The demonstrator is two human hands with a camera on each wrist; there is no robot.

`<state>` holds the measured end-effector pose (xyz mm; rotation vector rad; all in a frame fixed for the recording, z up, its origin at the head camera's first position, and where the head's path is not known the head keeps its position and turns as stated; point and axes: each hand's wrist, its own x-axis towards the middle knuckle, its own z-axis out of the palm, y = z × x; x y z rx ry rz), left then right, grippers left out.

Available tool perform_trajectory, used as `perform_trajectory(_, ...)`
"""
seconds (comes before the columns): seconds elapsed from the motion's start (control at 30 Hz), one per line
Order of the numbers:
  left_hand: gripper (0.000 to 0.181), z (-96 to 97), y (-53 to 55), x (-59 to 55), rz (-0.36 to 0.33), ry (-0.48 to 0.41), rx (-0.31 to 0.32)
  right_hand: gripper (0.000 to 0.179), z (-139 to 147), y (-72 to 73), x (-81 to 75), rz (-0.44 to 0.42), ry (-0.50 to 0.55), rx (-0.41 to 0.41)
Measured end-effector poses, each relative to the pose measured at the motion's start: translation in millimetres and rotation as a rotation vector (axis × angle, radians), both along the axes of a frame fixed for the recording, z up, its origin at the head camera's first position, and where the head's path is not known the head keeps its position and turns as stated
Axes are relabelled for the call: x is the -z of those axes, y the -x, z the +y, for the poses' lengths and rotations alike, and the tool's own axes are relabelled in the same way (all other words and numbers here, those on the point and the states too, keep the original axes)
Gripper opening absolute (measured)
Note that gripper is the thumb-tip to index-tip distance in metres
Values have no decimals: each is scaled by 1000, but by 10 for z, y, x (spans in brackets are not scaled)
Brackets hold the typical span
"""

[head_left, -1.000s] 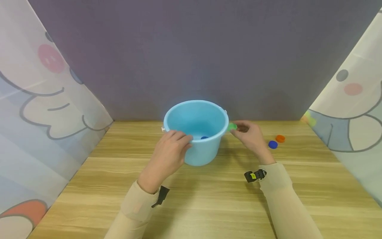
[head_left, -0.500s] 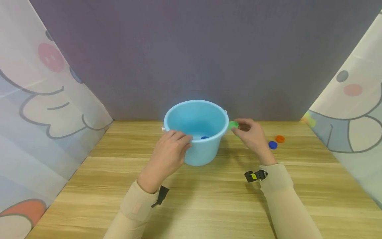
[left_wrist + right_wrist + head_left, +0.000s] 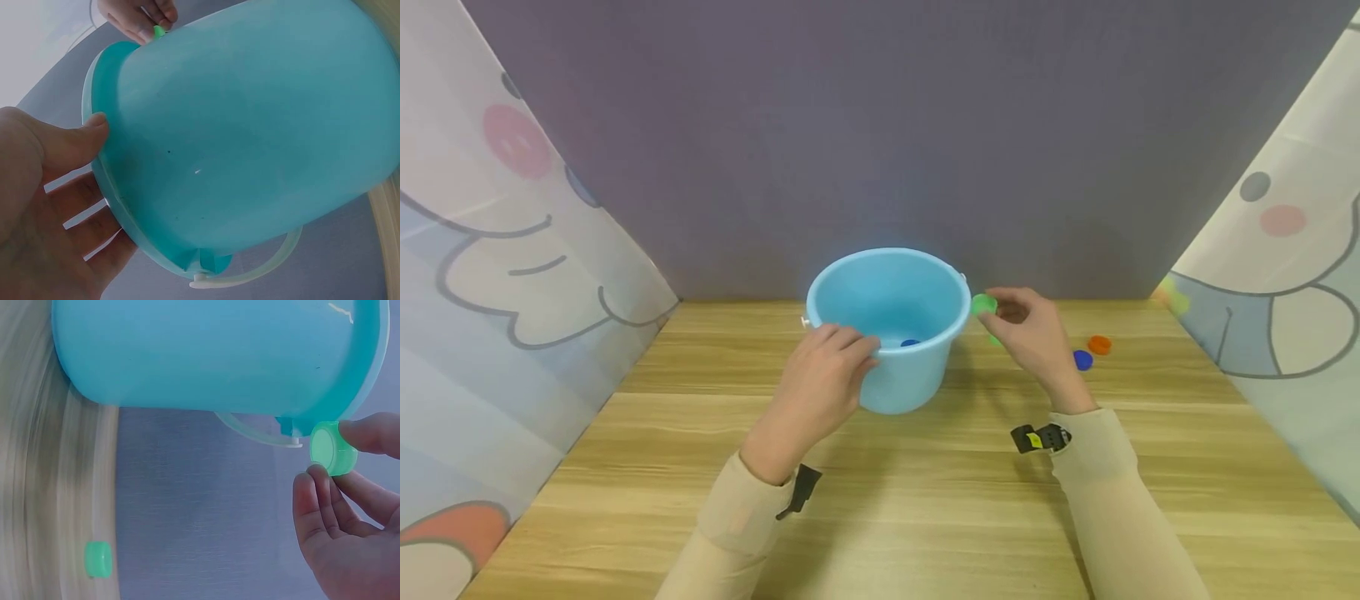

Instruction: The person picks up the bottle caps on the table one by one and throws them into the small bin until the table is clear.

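Note:
A light-blue bucket (image 3: 904, 379) stands upright on the wooden table, with a blue cap (image 3: 910, 342) lying inside it. My left hand (image 3: 823, 375) grips the near-left rim, thumb on the outer side and fingers over the edge, as the left wrist view shows. Just right of the rim, my right hand (image 3: 1033, 333) pinches a green bottle cap (image 3: 333, 449) between thumb and fingers, at about rim height. Below that hand, a second green cap (image 3: 98, 559) lies on the table; in the head view the hand mostly hides it.
To the right of my right hand, a blue cap (image 3: 1082, 360) and an orange cap (image 3: 1100, 344) lie close together on the table (image 3: 940, 517). A dark grey panel (image 3: 880, 125) rises behind the bucket. Cartoon-printed curtains (image 3: 1277, 275) flank both sides. The bucket's white handle (image 3: 256, 432) hangs behind it.
My right hand has risen slightly with the green cap, bringing it up to the rim's level. A bit of the second green cap shows beneath. The left hand keeps its grip.

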<state>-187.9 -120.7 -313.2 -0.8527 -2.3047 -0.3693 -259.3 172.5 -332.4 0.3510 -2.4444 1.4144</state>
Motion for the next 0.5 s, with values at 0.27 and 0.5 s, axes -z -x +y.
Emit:
perform_trajectory(0.27, 16, 11, -9, -10, 7, -1, -4, 44, -2, -24, -36, 21, 4, 14)
perform_trajectory(0.5, 16, 22, -4, -2, 6, -1, -2, 42, 0, -55, -66, 52, 10, 35)
